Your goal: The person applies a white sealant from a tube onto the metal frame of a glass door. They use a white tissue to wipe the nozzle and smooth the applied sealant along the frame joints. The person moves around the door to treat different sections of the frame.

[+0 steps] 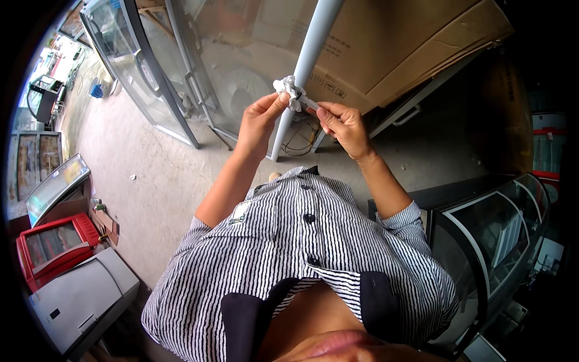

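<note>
Both my hands are raised in front of my chest, close to a pale grey door-frame post (312, 45). My left hand (260, 117) pinches a crumpled white wad (287, 88), perhaps tissue or thin cloth, between thumb and fingers. From the other side, my right hand (345, 125) grips a thin pale strip (310, 102) with its thumb laid along it. The strip's far end meets the wad, with a small dark part where they touch. What exactly the strip is, I cannot make out. The wad covers part of the post.
Beyond the post leans a large cardboard sheet (386, 42). Glass doors (129, 54) stand at the far left. Cables (300, 137) lie on the floor. A red-framed lid (57, 244) and white cabinet (84, 301) are near left; a curved-glass display case (491, 235) is near right.
</note>
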A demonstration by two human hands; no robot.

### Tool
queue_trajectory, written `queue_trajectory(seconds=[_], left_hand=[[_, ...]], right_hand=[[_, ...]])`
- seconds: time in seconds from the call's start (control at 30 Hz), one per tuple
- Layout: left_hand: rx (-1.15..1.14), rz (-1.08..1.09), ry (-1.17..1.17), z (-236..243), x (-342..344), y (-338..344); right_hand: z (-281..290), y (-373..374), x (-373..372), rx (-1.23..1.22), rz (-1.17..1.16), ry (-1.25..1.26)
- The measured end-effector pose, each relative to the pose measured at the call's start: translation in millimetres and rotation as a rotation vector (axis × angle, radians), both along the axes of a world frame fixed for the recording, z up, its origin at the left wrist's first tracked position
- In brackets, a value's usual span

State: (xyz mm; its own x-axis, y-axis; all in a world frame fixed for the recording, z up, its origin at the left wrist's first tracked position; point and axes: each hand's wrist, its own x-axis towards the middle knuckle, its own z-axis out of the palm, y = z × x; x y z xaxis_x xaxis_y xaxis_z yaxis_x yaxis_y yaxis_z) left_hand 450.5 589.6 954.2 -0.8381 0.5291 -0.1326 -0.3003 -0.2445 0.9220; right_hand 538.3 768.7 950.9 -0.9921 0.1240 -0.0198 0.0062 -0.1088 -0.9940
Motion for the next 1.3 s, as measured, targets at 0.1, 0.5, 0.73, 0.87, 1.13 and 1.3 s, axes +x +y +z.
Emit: queue_trajectory(seconds=[0.1,0.5,0.73,0.87,1.13,1.3], left_hand=[[-0.089,-0.002,0.066,2.6,1.4,-1.0],[-0.216,-0.213,0.068,-1.9,-11.7,-12.0],[-0.140,-0.252,-0.026,-16.5,-14.9,-9.7],[-0.052,-0.322,-0.146,-18.4,-17.0,-7.6],[0.153,-0.199,-0.317,-29.8,-8.2,9.1],[0.138,-0.103,-0.219,-18.8,-3.2,12.2]], right_hand=[[10.0,-0.4,2.5,0.153,-0.035,-0.045],[23.9,5.8,4.4,0.501,0.049,0.003],[21.5,6.7,5.6,0.516,0.064,0.020],[19.7,5.2,7.3,0.483,0.047,0.051],[7.1,3.5,4.2,-0.251,0.198,-0.058],[0.6,6.4,3.8,-0.775,0.232,-0.284]])
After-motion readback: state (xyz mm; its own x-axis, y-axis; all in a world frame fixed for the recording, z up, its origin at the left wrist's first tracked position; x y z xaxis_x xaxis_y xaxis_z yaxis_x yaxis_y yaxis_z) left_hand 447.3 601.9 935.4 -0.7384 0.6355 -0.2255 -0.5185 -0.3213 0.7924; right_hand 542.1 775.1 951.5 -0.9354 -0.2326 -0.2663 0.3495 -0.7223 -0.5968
